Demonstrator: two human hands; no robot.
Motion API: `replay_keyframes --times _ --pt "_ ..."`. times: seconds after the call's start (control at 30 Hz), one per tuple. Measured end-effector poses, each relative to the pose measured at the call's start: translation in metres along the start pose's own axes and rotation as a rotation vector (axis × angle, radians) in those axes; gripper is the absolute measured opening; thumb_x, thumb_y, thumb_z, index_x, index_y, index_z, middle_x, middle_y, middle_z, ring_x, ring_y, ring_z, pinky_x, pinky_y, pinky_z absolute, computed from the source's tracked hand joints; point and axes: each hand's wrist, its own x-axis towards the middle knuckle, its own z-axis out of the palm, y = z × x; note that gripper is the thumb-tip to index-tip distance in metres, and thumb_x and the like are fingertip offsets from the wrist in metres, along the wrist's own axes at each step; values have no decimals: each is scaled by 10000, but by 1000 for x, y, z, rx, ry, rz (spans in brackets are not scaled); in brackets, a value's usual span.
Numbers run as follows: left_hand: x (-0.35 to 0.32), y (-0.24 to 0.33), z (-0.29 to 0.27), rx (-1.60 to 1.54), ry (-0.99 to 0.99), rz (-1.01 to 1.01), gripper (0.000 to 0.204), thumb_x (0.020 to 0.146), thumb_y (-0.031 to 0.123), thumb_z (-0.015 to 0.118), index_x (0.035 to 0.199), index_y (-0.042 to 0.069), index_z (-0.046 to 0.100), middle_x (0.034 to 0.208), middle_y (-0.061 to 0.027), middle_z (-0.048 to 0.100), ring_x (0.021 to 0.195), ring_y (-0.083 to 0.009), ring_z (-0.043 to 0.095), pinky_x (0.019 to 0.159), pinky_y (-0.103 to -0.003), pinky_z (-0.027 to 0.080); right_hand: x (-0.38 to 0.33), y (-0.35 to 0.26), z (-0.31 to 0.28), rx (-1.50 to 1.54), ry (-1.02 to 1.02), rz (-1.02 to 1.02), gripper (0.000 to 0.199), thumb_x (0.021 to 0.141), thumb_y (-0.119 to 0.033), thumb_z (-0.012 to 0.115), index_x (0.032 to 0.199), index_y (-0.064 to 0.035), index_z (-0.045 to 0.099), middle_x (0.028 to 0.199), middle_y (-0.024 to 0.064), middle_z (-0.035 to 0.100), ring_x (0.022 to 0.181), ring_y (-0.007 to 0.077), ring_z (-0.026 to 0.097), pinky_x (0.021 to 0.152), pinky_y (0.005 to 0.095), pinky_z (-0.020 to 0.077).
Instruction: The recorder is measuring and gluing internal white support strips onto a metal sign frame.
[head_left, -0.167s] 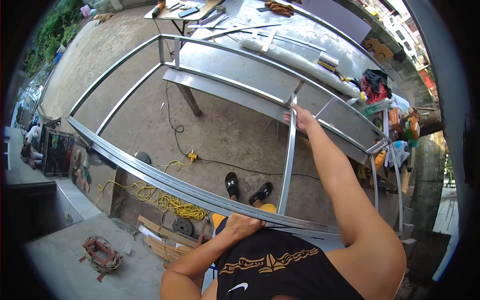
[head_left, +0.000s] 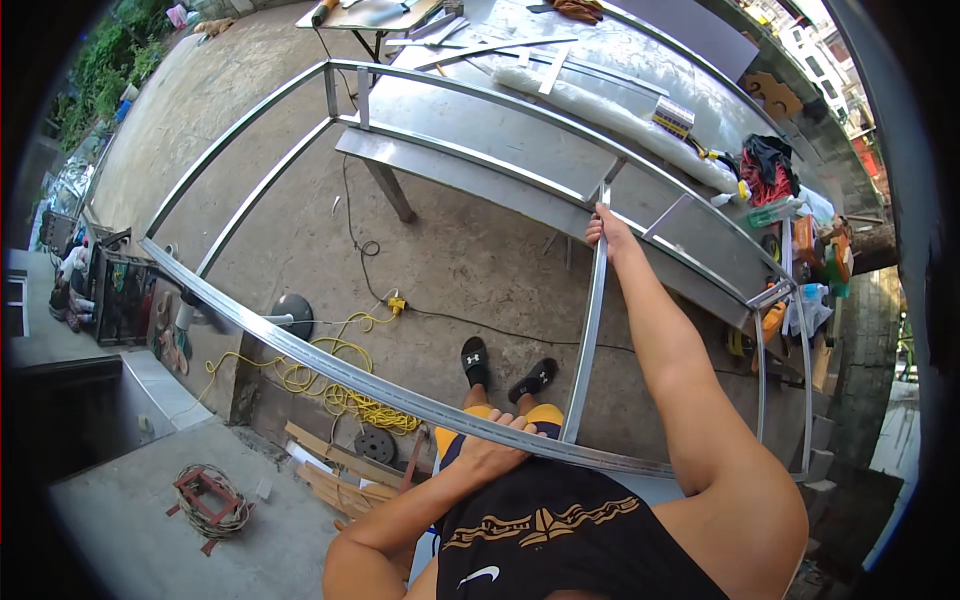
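Apparently, metal frame (head_left: 331, 90) is steadied, crossbar (head_left: 586, 352) clasped by right hand (head_left: 609, 236), near rail (head_left: 330, 364) by left hand (head_left: 490, 453). Even support seems needed.

metal frame (head_left: 345, 373) | silvery, long, open | crossbar (head_left: 586, 340) right of centre | extends left to right

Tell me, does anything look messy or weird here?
Yes, the yellow cord lies in a loose, messy tangle on the ground, left of the sandals. It looks odd because it isn't neatly wound up. The frame shows no obvious damage, and I can't see any spills.
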Motion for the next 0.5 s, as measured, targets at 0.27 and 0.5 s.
replay_keyframes --times 0.27,0.5 --pt "-7 -28 15 33 -42 10 310 882 305 655 666 98 578 704 -64 555 689 -235 612 676 -363 448 -30 -12 31 18 -34 -150 337 987 -360 610 807 -135 435 576 -58 352 456 57 344 396 210 304" --pt "9 -62 -8 107 -81 -19 278 893 287 642 708 90 580 723 -69 551 691 -244 574 693 -377 425 -97 -64 89 -13 -187 -391 334 983 -354 619 808 -136 436 574 -53 343 464 62 354 402 222 314"
